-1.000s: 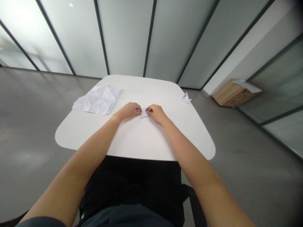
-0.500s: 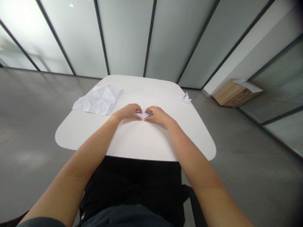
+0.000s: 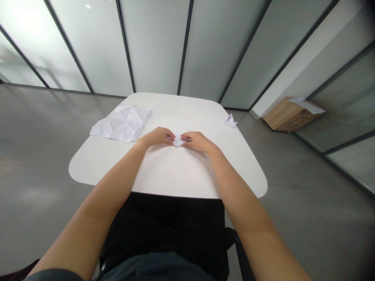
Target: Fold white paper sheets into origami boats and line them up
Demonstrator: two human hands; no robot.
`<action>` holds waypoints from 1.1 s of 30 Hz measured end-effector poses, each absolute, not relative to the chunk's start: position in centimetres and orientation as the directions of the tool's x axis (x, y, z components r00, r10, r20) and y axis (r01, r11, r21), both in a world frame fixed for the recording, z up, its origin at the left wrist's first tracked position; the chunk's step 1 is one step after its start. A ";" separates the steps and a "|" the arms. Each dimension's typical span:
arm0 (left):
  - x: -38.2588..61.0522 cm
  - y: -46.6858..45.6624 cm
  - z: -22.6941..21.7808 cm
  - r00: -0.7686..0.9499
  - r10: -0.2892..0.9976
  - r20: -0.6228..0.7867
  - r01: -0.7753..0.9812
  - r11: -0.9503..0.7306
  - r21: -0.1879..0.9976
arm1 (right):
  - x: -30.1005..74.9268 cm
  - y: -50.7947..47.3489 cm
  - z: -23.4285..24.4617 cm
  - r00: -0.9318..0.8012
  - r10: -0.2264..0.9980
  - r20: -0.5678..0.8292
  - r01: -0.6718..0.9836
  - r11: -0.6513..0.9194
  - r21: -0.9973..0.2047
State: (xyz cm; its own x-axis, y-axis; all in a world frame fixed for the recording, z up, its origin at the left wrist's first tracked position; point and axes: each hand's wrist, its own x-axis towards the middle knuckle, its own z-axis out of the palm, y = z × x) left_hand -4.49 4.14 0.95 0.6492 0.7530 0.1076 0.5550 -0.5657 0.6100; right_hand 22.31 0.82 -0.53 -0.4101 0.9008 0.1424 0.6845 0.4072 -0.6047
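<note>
A small folded piece of white paper [image 3: 177,140] is held between my two hands over the middle of the table. My left hand [image 3: 161,137] pinches its left side, thumb below and fingers above. On the other side my right hand [image 3: 197,141] grips the right edge the same way. The fingers cover both ends of the paper, so only its centre shows. Creased white sheets [image 3: 123,124] lie to the left of my left hand. A small folded paper figure [image 3: 231,121] with pointed tips stands near the table's right edge.
The white table [image 3: 175,175] has rounded corners, and its front edge is close to my lap. Frosted glass panels [image 3: 155,43] rise behind it. A wooden cabinet [image 3: 288,115] with papers on top is on the floor at the right.
My hands have moved slightly apart, and more of the paper's centre shows between them. The creased sheets and the paper figure have stayed put.
</note>
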 end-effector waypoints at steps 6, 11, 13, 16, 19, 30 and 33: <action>-5.2 4.4 1.6 0.619 0.779 0.100 0.607 -0.555 0.569 | 23.1 0.4 0.9 -0.341 0.933 0.112 0.742 0.341 -0.578; -5.4 4.5 1.8 0.602 0.792 0.104 0.621 -0.545 0.563 | 23.8 0.2 1.4 -0.317 0.943 0.104 0.750 0.316 -0.582; -5.4 4.5 1.8 0.599 0.795 0.098 0.627 -0.542 0.560 | 24.0 0.2 1.4 -0.307 0.945 0.111 0.756 0.314 -0.574; -5.3 4.4 1.9 0.603 0.791 0.100 0.640 -0.555 0.532 | 24.1 0.4 1.1 -0.306 0.944 0.122 0.769 0.320 -0.553; -4.9 4.2 1.9 0.613 0.782 0.118 0.651 -0.584 0.485 | 23.9 0.5 0.8 -0.321 0.937 0.136 0.783 0.343 -0.518; -4.7 3.9 1.6 0.620 0.772 0.137 0.657 -0.607 0.446 | 21.9 -0.4 1.5 -0.330 0.927 0.179 0.888 0.369 -0.273; -4.5 4.0 1.4 0.607 0.780 0.155 0.674 -0.608 0.419 | 21.4 -0.6 1.5 -0.278 0.942 0.191 0.921 0.317 -0.227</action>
State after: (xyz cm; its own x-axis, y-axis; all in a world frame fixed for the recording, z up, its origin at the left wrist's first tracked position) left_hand -4.48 3.96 1.38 0.6068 0.7796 0.1553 0.6741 -0.6082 0.4191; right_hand 21.43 -0.64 1.48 -0.2777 0.9416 0.1906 0.9207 0.3175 -0.2271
